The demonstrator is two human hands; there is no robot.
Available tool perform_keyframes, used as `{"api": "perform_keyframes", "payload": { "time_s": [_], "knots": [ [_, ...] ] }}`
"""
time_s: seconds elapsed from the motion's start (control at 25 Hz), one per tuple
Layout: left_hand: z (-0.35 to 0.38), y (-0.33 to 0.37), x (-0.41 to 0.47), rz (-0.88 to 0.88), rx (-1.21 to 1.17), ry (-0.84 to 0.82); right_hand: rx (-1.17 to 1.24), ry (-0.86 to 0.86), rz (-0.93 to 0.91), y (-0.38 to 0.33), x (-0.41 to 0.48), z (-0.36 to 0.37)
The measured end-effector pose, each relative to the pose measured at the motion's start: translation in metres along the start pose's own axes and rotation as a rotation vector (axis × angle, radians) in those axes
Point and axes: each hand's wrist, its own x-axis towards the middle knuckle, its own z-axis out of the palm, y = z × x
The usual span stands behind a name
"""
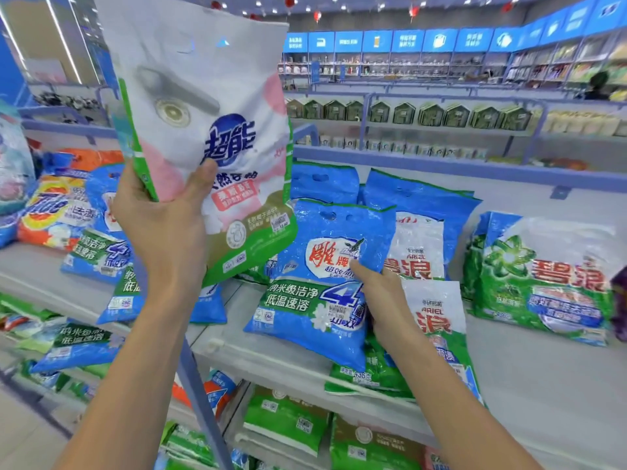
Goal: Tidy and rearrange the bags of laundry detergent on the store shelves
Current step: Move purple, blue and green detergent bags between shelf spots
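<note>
1. Shelf [526, 385], centre to lower right of the frame: detergent bags lie on it in loose, overlapping rows. Risk: a shove to one bag may shift its neighbours
2. White-and-pink bag [210, 130], upper left: the left hand [163, 225] grips its lower left edge, thumb across the front, and holds it raised above the shelf. Risk: held by one edge, a full bag may swing or slip onto the bags beneath
3. Blue bag [315, 300], centre: tilted, its lower edge reaching the shelf's front rail. The right hand [383, 293] touches its right side, forefinger straight; whether the other fingers curl under cannot be told. Risk: a push may tip it off the front
4. White-and-green bag [437, 320], just right of that hand: may be dragged along
</note>
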Motion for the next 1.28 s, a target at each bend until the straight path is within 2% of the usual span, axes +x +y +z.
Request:
{"api": "perform_keyframes", "payload": {
  "time_s": [0.08,0.12,0.16,0.24,0.28,0.32,0.4,0.44,0.56,0.76,0.92,1.12,1.28],
  "knots": [
    [-0.001,-0.005,-0.003,0.008,0.015,-0.016,-0.079,-0.055,-0.035,-0.008,-0.010,-0.014],
    [-0.001,-0.008,-0.004,-0.001,0.005,-0.027,-0.151,-0.030,-0.102,-0.013,-0.018,-0.026],
    [-0.002,-0.012,-0.004,-0.023,-0.016,-0.035,-0.259,0.040,-0.196,-0.017,-0.026,-0.041],
    [0.001,-0.019,-0.010,-0.108,-0.072,-0.052,-0.627,0.271,-0.357,-0.022,-0.045,-0.080],
    [0.004,-0.021,-0.015,-0.163,-0.105,-0.059,-0.790,0.340,-0.359,-0.023,-0.056,-0.098],
    [0.008,-0.024,-0.021,-0.221,-0.132,-0.068,-0.874,0.340,-0.272,-0.024,-0.067,-0.112],
    [0.016,-0.029,-0.033,-0.318,-0.142,-0.104,-0.799,0.196,0.024,-0.022,-0.078,-0.124],
    [0.020,-0.033,-0.040,-0.357,-0.131,-0.124,-0.746,0.113,0.096,-0.019,-0.078,-0.128],
    [0.025,-0.041,-0.053,-0.464,-0.128,-0.160,-0.510,0.058,0.131,-0.011,-0.070,-0.135],
    [0.030,-0.044,-0.060,-0.572,-0.134,-0.155,-0.213,0.109,-0.045,-0.015,-0.076,-0.163],
    [0.042,-0.043,-0.079,-0.626,-0.142,-0.217,-0.006,0.303,-0.163,-0.032,-0.077,-0.226],
    [0.074,-0.039,-0.115,-0.709,-0.161,-0.325,0.057,0.488,-0.284,-0.067,-0.051,-0.295],
    [0.095,-0.042,-0.140,-0.806,-0.135,-0.388,-0.044,0.575,-0.224,-0.070,-0.014,-0.323]
  ]
}}
